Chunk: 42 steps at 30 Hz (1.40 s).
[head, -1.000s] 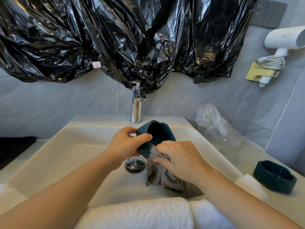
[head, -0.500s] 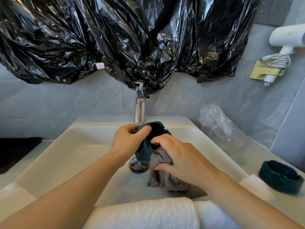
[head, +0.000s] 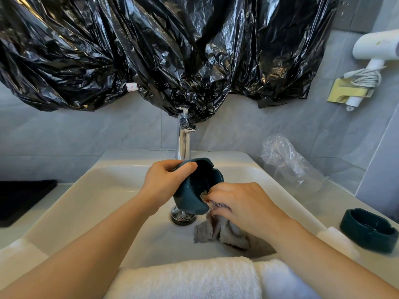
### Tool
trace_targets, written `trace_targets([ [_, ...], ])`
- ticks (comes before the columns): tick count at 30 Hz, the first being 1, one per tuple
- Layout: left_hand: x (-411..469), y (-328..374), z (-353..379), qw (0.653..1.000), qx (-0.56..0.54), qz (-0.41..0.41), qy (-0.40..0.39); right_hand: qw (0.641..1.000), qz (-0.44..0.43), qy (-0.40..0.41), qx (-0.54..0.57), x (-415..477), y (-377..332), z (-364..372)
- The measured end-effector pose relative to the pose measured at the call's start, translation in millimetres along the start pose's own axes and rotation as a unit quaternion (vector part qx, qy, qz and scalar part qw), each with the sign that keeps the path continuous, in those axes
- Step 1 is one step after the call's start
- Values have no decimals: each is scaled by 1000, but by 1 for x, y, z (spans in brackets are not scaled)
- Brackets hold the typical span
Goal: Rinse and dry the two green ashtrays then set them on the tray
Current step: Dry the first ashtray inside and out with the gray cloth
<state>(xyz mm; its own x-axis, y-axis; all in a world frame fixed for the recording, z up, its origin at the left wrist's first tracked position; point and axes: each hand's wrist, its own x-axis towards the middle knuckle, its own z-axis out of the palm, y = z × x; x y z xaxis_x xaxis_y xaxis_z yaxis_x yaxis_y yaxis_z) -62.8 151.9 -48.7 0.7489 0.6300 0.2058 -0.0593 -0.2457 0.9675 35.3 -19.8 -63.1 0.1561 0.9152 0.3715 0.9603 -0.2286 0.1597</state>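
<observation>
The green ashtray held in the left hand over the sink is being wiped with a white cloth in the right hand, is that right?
Not quite: the cloth is grey, not white. The head view shows the left hand holding the green ashtray over the sink while the right hand wipes it with the grey cloth.
</observation>
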Motion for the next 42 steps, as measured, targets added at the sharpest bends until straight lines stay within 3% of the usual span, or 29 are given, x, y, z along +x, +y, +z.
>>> trace_targets([
  [8,3,-1,4,990,-61,-95,-81,999,7,39,36,-2,-2,2],
  [11,4,-5,4,988,-67,-115,-82,999,13,19,39,0,-6,3],
  [18,5,-6,2,999,-9,-30,-29,998,19,-26,49,4,-7,7],
  [24,7,-3,-4,1000,14,-3,-16,999,41,-9,13,-4,9,2],
  [32,3,-16,8,999,29,16,37,996,0,-45,73,3,-12,7],
  [38,6,-15,8,997,9,21,76,983,82,-2,163,1,6,7],
  [42,11,-18,2,996,22,6,89,966,135,91,202,-9,11,0],
])
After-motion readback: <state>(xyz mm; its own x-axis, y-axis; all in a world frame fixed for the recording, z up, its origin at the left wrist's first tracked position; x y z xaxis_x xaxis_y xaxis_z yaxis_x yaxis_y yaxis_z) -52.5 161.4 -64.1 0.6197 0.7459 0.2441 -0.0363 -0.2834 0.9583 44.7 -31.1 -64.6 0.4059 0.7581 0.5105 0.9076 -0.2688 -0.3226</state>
